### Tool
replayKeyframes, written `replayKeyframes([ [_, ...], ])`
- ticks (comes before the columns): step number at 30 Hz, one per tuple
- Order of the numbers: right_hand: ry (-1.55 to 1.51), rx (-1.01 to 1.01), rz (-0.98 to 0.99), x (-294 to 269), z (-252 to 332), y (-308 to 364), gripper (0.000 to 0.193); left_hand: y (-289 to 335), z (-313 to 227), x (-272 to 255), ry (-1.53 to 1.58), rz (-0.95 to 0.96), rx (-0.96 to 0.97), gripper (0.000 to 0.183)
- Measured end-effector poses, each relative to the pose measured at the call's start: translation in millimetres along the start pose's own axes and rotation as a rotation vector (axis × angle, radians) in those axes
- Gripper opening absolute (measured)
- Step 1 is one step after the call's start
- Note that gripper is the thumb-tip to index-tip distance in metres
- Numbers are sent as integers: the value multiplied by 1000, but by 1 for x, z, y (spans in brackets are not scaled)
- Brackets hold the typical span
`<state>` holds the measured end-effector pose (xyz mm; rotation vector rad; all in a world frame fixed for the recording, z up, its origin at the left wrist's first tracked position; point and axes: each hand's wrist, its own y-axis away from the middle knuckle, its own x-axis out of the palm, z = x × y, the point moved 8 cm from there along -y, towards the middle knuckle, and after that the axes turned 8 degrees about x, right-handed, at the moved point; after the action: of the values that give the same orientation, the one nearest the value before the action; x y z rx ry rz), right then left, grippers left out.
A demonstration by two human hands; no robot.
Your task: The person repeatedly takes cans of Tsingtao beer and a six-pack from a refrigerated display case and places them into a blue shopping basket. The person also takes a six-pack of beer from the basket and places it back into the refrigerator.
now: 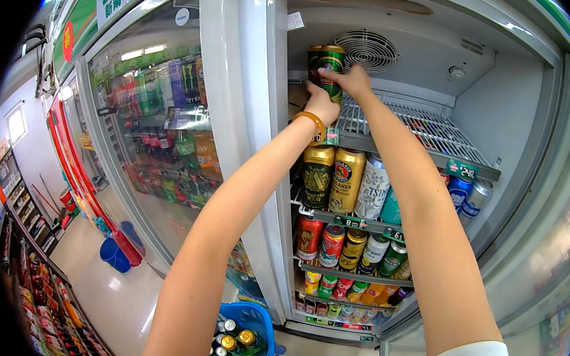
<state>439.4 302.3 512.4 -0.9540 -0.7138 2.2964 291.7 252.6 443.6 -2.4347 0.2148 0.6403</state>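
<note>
The green cans (334, 59) look glossy metal, the basket (254, 316) smooth plastic.

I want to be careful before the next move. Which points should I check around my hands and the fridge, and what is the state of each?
1. Right hand on the front green can: ok, thumb lies across its front.
2. Left hand at the can's lower part: ok, though its full grip is hidden.
3. Can upright: ok, it looks roughly vertical.
4. Can's base resting on the shelf: cannot tell, the left hand covers it.
5. Fridge door on the right: ok, swung open.
6. Blue basket below: ok, cans with gold and silver tops are inside.
</note>
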Motion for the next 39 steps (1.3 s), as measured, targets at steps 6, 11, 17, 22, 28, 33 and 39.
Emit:
replayKeyframes([
  [6,-69,-32,56,22,-17,-18,78,12,-25,11,-82,4,62,149],
  [11,-34,48,-35,-10,2,12,98,17,-26,-3,-211,-146,99,146],
  [17,-110,-127,-256,-70,38,98,95,27,-53,-22,-275,-414,524,116],
  [22,-251,-65,-201,-91,99,216,72,111,-42,-56,97,-316,594,77],
  [28,-462,-392,3,-129,163,269,74,195,-99,-106,219,-386,659,66],
  [33,-563,-523,453,-41,222,363,62,326,-37,-179,230,-346,410,65],
  [39,-512,-228,1191,88,222,488,68,464,87,-196,128,-417,168,68],
])
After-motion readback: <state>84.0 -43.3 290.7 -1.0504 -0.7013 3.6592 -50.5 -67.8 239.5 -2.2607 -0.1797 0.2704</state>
